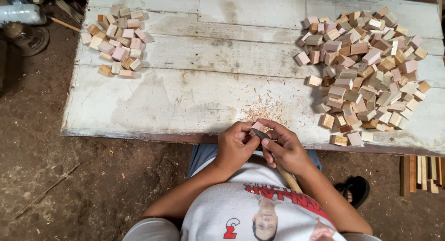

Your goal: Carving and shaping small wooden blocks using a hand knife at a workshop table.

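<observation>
Head view, looking straight down, gives me both hands meeting just over the near edge of the worn, white-painted plank desk [185,88]. My left hand [235,147] is curled shut around a small pale pinkish wooden block [256,126], of which I can see only the top corner between the fingertips. My right hand [285,149] is closed around a knife with a dark narrow blade and a light wooden handle [287,175]; the blade tip lies against the block, and the handle runs back along my wrist toward my body. Directly beyond the hands, on the desk, sits a scatter of fine orange-brown wood shavings [266,110]. To the right, a large heap of small cut wooden blocks in tan, cream and pink tones [371,69] spreads over that end of the desk, its nearest pieces close to the desk's front edge. Well apart from it, at the far left corner, lies a smaller cluster of similar wooden blocks [118,41]. Below the desk I see bare brown dirt floor [69,176], with a black sandal [354,189] near my right elbow and a row of thin wooden slats [424,174] at the right edge. I am wearing a white printed shirt [232,208].
</observation>
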